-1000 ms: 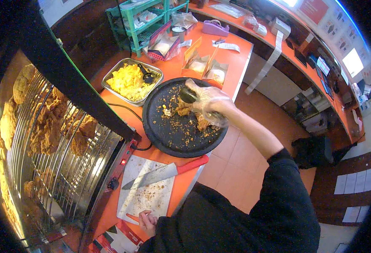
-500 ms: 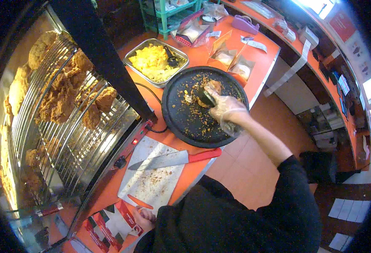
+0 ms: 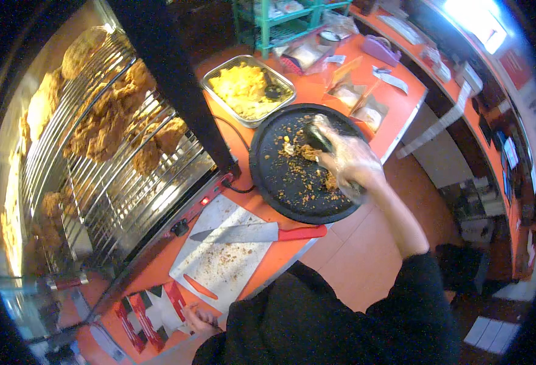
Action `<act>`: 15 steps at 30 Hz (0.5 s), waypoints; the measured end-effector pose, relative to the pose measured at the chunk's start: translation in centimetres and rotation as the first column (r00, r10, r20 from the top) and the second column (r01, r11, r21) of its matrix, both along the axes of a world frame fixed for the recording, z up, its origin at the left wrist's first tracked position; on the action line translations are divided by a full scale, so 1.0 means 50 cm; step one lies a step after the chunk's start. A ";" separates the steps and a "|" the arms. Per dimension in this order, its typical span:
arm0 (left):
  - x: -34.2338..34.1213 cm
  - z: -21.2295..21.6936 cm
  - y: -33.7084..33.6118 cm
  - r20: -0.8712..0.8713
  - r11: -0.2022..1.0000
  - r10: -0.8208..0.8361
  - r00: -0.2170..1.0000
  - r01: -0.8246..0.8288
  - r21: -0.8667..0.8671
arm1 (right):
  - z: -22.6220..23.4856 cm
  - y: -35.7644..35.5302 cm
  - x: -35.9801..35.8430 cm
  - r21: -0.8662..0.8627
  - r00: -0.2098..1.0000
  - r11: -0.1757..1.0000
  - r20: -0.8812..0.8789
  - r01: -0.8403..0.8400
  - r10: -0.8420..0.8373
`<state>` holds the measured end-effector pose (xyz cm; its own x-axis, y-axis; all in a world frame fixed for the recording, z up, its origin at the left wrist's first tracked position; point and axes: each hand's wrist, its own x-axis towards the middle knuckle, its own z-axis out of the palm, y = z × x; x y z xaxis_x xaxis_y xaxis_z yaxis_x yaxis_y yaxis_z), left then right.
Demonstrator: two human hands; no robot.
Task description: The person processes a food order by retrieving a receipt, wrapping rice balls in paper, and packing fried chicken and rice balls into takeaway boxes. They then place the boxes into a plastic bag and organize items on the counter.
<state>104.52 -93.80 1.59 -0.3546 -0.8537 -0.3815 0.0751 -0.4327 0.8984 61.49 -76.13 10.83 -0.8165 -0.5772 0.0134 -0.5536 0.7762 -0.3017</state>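
My right hand [image 3: 352,163], in a clear plastic glove, grips a dark utensil [image 3: 318,139] over the right side of a round black tray [image 3: 274,182]. The utensil's tip touches a small heap of fried crumbs [image 3: 307,152]; more crumbs are scattered over the tray. My left hand [image 3: 198,316] rests low on the orange counter's front edge [image 3: 158,267], beside red-and-white packets [image 3: 149,307], and holds nothing.
A red-handled knife [image 3: 249,233] lies across a white cutting board [image 3: 219,264]. A metal pan of yellow food [image 3: 246,91] stands behind the tray. Fried chicken [image 3: 109,121] fills the wire racks of a warming cabinet on the left. Paper sleeves [image 3: 356,97] stand at the back.
My right hand has slid with the utensil from the tray's far edge toward its right side, and the crumbs are more spread. My head has turned, shifting the whole view. The left hand stays put.
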 end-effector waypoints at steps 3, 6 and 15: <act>0.028 0.006 0.010 0.064 0.965 0.248 0.967 -0.252 0.071 | -0.020 -0.014 0.014 0.223 0.927 0.973 0.351 0.051 -0.129; 0.038 0.005 0.022 0.051 0.946 0.316 0.947 -0.319 0.052 | -0.017 -0.017 0.033 0.160 0.966 0.978 0.201 0.132 -0.164; 0.010 -0.016 0.034 0.005 0.927 0.363 0.932 -0.362 0.098 | -0.112 -0.023 0.149 0.097 0.996 0.994 0.081 -0.055 0.047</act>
